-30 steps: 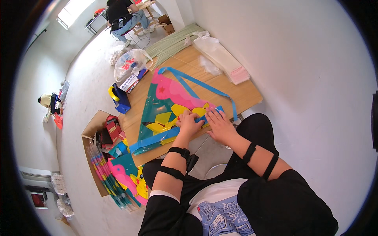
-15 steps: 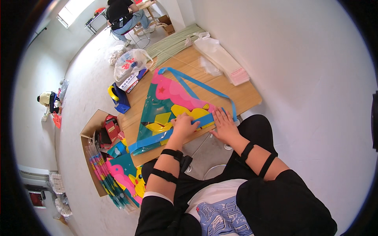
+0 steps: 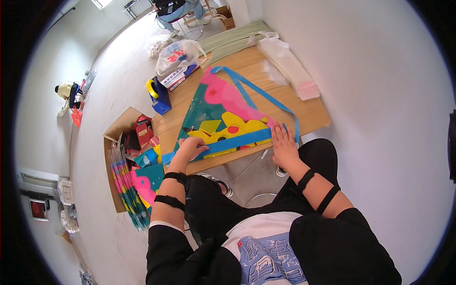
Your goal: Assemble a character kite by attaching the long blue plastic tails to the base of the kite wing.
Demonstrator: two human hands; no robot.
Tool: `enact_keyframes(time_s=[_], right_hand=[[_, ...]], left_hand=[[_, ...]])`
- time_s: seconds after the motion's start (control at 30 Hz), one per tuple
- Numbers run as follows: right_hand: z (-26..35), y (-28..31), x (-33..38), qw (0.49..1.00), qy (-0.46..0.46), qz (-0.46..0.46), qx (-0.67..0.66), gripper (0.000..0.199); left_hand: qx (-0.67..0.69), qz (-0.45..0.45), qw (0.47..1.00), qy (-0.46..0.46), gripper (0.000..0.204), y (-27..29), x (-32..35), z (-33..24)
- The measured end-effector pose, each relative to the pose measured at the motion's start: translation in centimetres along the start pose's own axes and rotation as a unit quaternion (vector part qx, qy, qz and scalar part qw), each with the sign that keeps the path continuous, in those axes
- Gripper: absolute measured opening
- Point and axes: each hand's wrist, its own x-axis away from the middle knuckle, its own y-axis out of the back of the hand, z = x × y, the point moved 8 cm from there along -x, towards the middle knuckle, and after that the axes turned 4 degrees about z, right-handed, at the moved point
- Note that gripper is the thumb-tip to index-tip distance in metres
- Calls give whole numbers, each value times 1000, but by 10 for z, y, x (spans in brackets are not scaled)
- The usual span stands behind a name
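Fingers, left hand (image 3: 191, 148): spread and pressed flat on the left end of the blue strip (image 3: 228, 142); nothing gripped.
Fingers, right hand (image 3: 283, 145): stretched out straight, palm down, resting on the right end of the same strip at the kite's lower right corner; nothing gripped.
Blue strip: runs along the near edge of the kite, between the two hands.
Kite (image 3: 223, 111): triangular sheet lying flat, teal and pink with yellow shapes; a blue ribbon (image 3: 259, 92) loops from its far tip down its right side.
Surface (image 3: 313, 111): wooden board carrying the kite; the near edge lies just in front of the person's knees.
Clear bags (image 3: 289, 66): flat packets on the far right part of the surface, apart from the kite.
Tape holder (image 3: 156, 94): blue with a yellow roll, at the surface's left edge.
Cardboard box (image 3: 126, 156): on the floor to the left, holding colourful kite parts.
Background: another person seated at the far end of the room.
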Motion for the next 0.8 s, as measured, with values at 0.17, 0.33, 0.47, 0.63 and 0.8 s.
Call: enact_keyframes(time_s=[0.17, 0.33, 0.47, 0.63, 0.8], right_hand=[[3, 3, -2, 1000, -5, 5, 18, 99], [6, 14, -5, 992, -11, 85, 94, 99], [18, 31, -15, 995, -30, 92, 13, 97], [99, 28, -42, 983, 157, -25, -97, 79], [133, 11, -88, 981, 140, -89, -103, 70]], left_hand=[[30, -144, 989, -17, 25, -8, 17, 13], [36, -269, 962, -7, 29, -16, 29, 21], [53, -304, 951, -19, 29, -19, 31, 25], [56, -336, 939, -37, 28, -17, 35, 23], [54, -334, 940, -51, 29, -10, 37, 20]])
